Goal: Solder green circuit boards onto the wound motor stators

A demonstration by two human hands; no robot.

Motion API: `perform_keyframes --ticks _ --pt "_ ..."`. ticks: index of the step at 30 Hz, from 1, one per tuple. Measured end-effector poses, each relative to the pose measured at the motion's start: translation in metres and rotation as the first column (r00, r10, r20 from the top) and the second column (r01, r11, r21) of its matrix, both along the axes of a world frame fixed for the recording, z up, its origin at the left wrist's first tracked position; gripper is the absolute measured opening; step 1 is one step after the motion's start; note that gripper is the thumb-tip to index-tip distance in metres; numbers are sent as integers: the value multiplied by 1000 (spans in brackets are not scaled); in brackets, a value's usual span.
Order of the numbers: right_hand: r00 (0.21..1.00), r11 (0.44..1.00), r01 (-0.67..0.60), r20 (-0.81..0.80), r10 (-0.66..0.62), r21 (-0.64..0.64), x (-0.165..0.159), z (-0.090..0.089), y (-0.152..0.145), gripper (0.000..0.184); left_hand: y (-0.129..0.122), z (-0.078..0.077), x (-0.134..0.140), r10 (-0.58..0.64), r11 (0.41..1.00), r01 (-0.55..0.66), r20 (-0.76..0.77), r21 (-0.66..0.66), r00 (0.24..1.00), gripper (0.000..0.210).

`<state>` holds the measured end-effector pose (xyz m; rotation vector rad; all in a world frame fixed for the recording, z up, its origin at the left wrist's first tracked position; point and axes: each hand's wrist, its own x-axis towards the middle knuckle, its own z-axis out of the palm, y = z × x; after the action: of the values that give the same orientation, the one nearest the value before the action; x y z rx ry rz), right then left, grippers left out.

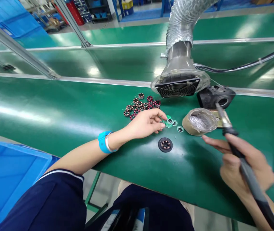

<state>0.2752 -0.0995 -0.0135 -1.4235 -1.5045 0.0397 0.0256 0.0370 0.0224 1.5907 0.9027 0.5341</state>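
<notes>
My left hand [146,122] is at the small pile of round green circuit boards [169,122], thumb and index finger closing on the edge of one board and the other fingers curled. In my right hand [245,163] is a soldering iron [247,175], its metal tip up near the opening of a black iron holder [216,97]. Between the hands stands a round tan pot [190,124] with shiny silvery material inside. A copper-wound motor stator [165,145] sits on a black round base in front of my left hand.
Several copper-wound stators [141,103] lie heaped behind my left hand. A fume extractor hood [180,85] on a silver duct hangs low over the green table [132,166]. A blue crate [14,179] stands at the left, below the table edge.
</notes>
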Motion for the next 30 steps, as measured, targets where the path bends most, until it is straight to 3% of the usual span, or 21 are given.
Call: perform_keyframes --ticks 2,4,9,18,25,30 --pt "986 993 -116 124 114 6 -2 0 14 33 -4 4 -4 14 979 12 122 -204 992 18" --pt "967 982 -184 183 176 32 -3 1 26 29 -9 7 -6 41 947 22 191 -320 981 24" --pt "926 931 -345 203 318 116 -22 4 38 26 -21 10 -6 98 902 31 275 -430 957 34" --pt "803 813 -577 234 548 75 -56 20 50 38 -25 11 -4 76 918 -2 171 -397 982 35" --pt "835 888 -446 409 368 112 -58 26 50 34 -30 18 0 31 957 20 169 -291 985 37" --pt "760 818 -575 363 539 -8 -55 36 48 36 -27 16 0 -42 971 74 141 -228 989 45"
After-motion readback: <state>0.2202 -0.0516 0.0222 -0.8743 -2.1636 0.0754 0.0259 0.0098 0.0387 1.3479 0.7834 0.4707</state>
